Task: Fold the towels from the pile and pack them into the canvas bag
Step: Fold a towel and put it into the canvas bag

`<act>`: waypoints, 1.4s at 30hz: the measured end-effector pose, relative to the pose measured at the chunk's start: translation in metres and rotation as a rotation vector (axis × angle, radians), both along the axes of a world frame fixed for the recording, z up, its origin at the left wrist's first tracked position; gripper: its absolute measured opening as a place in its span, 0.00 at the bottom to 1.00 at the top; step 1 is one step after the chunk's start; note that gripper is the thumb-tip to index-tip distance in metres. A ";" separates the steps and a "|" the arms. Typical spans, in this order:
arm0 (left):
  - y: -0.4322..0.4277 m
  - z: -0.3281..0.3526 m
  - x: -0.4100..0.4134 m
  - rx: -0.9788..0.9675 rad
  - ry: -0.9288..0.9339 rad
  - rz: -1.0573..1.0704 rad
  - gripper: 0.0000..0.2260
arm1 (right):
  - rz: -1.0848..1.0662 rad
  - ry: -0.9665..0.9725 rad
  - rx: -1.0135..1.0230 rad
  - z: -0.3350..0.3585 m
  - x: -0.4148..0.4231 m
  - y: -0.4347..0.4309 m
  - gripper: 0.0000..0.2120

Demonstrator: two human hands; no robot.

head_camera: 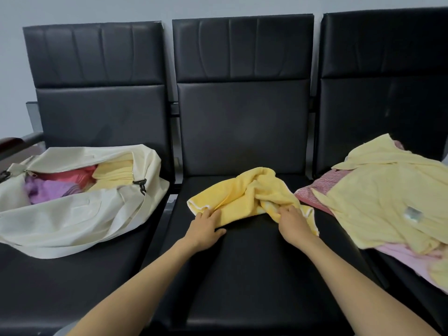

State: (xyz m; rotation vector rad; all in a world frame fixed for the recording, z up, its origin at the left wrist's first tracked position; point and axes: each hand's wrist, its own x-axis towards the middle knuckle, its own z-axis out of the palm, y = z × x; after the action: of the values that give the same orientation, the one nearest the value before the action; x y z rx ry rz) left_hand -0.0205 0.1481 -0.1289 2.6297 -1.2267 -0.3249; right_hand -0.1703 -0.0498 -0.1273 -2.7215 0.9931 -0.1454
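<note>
Seat [254, 263] under both hands. Bag [72, 221] left of left hand, open, towels [114, 172] inside. Pile [378, 202] right of right hand. Towel [247, 190] crumpled, just ahead of hands. Left hand [206, 226] pinches its near edge; right hand [294, 223] grips bunched part.

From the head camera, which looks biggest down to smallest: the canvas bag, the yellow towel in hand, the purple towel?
1. canvas bag
2. yellow towel
3. purple towel, partly hidden inside the bag

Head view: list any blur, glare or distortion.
Head view: wide-angle lens bows the chair backs outward at the edges; soft even light, faint sheen on the middle seat; one smeared patch on the pile; the held towel looks sharp.
</note>
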 end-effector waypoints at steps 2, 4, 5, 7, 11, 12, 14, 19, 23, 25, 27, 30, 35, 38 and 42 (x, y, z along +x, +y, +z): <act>0.000 -0.004 0.004 -0.039 -0.084 -0.006 0.19 | 0.049 -0.114 0.222 0.008 -0.003 -0.001 0.14; 0.005 -0.002 0.014 -0.123 0.006 -0.025 0.07 | 0.066 -0.193 0.459 0.015 -0.009 -0.006 0.15; 0.009 0.008 0.018 -0.201 0.195 0.014 0.06 | 0.041 -0.252 0.570 0.018 -0.011 -0.012 0.15; 0.015 0.028 0.027 -0.470 0.574 0.174 0.12 | -0.083 -0.430 0.850 0.024 -0.018 -0.026 0.15; 0.023 0.035 0.053 -0.477 0.069 0.426 0.05 | -0.167 -0.553 0.820 0.029 -0.026 -0.041 0.09; 0.025 0.029 0.054 -0.413 -0.104 0.403 0.10 | -0.159 -0.496 0.618 0.025 -0.026 -0.041 0.08; 0.022 0.018 0.046 -0.420 -0.262 0.251 0.17 | -0.050 -0.450 0.300 0.020 -0.027 -0.035 0.08; -0.004 0.025 -0.028 -0.473 0.084 -0.124 0.12 | 0.362 -0.104 0.345 0.025 -0.024 -0.011 0.14; -0.011 0.007 -0.069 -0.094 0.180 -0.196 0.26 | 0.470 0.150 0.405 0.023 -0.027 -0.002 0.24; -0.011 0.006 -0.071 -0.060 0.066 -0.203 0.19 | 0.444 0.146 0.441 0.023 -0.032 -0.005 0.32; -0.010 0.012 -0.065 -0.114 0.130 -0.177 0.08 | 0.426 0.088 0.369 0.021 -0.037 -0.006 0.31; -0.002 0.025 -0.047 -0.189 0.195 -0.089 0.08 | 0.368 -0.105 0.265 0.017 -0.041 -0.004 0.10; 0.006 0.035 -0.032 -0.252 0.195 0.030 0.05 | 0.297 -0.183 0.565 0.022 -0.042 0.012 0.10; 0.006 0.046 -0.035 -0.436 0.618 0.162 0.08 | 0.399 -0.028 0.426 0.019 -0.041 0.012 0.14; 0.019 0.056 -0.033 -0.099 0.752 -0.007 0.29 | 0.370 -0.214 0.463 0.028 -0.042 0.013 0.05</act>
State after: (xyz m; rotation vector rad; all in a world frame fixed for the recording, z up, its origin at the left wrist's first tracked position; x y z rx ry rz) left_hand -0.0540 0.1670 -0.0727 2.0828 -0.9448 -1.0930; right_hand -0.2120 -0.0367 -0.0992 -2.3464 0.3909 -0.1180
